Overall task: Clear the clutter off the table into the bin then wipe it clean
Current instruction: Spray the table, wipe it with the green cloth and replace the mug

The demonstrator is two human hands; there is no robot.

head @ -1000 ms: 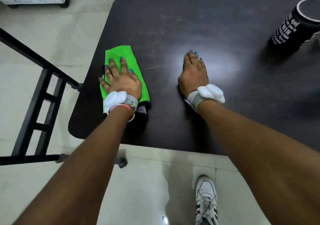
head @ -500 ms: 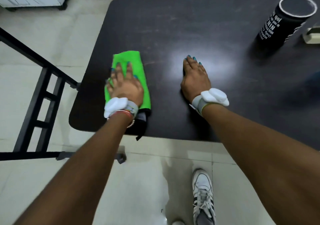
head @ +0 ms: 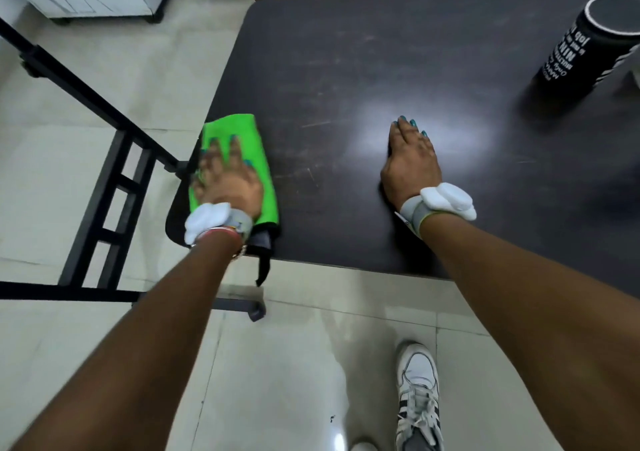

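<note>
Wiping stage: left hand (head: 227, 182) flat, pressing green cloth (head: 239, 145) at bench (head: 346, 52) near-left corner; right hand (head: 412, 163) open, empty, braced; black cylinder (head: 585, 48) remains uncleared.

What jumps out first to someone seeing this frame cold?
The bright green cloth at the dark table's near-left corner, pressed flat under the left hand. The right hand lies flat mid-table beside a light glare. A black cylinder with white lettering stands far right.

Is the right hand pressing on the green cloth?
No, the right hand lies flat on the bare table; the left hand presses the green cloth.
</note>
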